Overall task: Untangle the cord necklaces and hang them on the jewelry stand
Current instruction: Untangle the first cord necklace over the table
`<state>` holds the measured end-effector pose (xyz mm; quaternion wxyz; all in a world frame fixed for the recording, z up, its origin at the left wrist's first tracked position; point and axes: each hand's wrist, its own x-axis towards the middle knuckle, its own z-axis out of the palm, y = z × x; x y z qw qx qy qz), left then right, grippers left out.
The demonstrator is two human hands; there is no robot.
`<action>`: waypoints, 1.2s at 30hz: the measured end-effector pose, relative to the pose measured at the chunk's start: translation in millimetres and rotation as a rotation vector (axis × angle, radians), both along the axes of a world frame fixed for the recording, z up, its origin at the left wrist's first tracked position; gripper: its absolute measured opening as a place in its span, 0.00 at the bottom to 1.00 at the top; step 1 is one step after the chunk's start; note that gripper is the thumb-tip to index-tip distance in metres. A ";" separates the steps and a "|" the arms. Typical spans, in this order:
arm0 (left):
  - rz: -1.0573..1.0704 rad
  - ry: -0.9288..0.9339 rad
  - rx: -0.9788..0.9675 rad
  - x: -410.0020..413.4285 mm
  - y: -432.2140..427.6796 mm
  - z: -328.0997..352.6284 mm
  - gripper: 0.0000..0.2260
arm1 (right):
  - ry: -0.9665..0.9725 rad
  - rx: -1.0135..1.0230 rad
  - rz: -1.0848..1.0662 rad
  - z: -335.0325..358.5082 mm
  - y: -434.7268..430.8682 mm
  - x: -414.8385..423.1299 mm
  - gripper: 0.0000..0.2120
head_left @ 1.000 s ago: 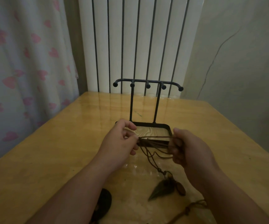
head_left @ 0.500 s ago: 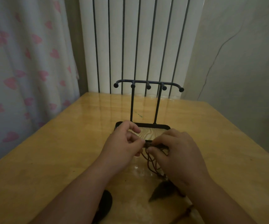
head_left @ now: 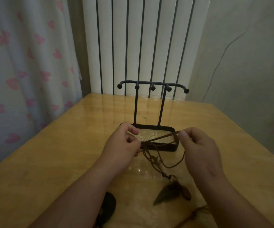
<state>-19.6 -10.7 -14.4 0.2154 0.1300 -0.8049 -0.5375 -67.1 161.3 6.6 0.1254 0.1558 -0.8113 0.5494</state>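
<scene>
Cords (head_left: pixel 161 137) are strung between both hands, just above the table (head_left: pixel 67 153) and right in front of the stand (head_left: pixel 135 109), on which nothing hangs yet.

Head view: the left hand (head_left: pixel 123 145) has its fingers curled round the bunched strands where they meet. The right hand (head_left: pixel 198 145) pinches a single strand between thumb and forefinger, and that strand runs taut across the stand's base. The other strands drop in slack loops to a pointed pendant (head_left: pixel 167 193) lying on the table by the right forearm. A dark pendant (head_left: pixel 108 204) lies by the left forearm, partly hidden by it.

The cords look thin, soft and light, so they will likely go limp wherever they are not held (and the small knots along them may snag). The pendants seem the only real weight. Lifted, they could swing and pull a tangle tighter, so they are better left resting. The best hold is probably close to the crossing, one strand at a time, and for hanging, the loop's far end from its pendant.
</scene>
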 end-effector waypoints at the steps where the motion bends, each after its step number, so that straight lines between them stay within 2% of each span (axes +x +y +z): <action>1: 0.018 -0.006 0.003 -0.1 -0.5 -0.2 0.09 | -0.014 -0.060 -0.050 1.2 2.0 -0.9 0.10; 5: 0.068 -0.021 0.038 0.8 -1.4 -1.0 0.09 | -0.096 -0.278 -0.240 2.3 6.0 -4.6 0.11; 8: 0.080 -0.020 0.014 1.4 0.0 -0.2 0.09 | -0.122 -0.300 -0.284 4.4 6.6 -3.7 0.11; 10: 0.073 -0.014 0.006 1.5 -0.5 0.6 0.09 | -0.139 -0.154 -0.214 3.7 7.6 -5.6 0.11; 13: 0.039 -0.006 -0.001 2.2 -0.8 1.3 0.08 | -0.263 0.206 -0.044 -4.1 5.0 -10.5 0.08; 15: 0.018 -0.007 -0.006 2.2 0.4 1.6 0.08 | -0.309 0.384 0.004 -10.2 2.3 -10.5 0.17; 17: 0.013 -0.008 -0.021 2.4 1.6 1.9 0.08 | -0.204 0.386 0.001 -11.4 -0.9 -6.8 0.24; 20: 0.013 -0.008 -0.049 2.1 3.1 2.5 0.09 | 0.042 0.333 0.095 -8.7 -7.4 4.1 0.20; 23: -0.010 -0.008 -0.034 3.7 5.7 4.0 0.09 | 0.155 0.481 0.211 -9.9 -14.9 11.4 0.25; 25: -0.043 0.007 -0.019 4.6 6.7 4.6 0.10 | 0.212 0.538 0.220 -11.3 -16.4 10.1 0.19; 28: -0.070 0.019 -0.036 4.7 8.8 4.0 0.11 | 0.208 0.465 0.156 -11.4 -15.4 6.8 0.09; 36: 0.006 0.037 0.022 2.5 1.3 4.2 0.12 | 0.102 0.198 0.049 -9.1 -6.8 1.6 0.08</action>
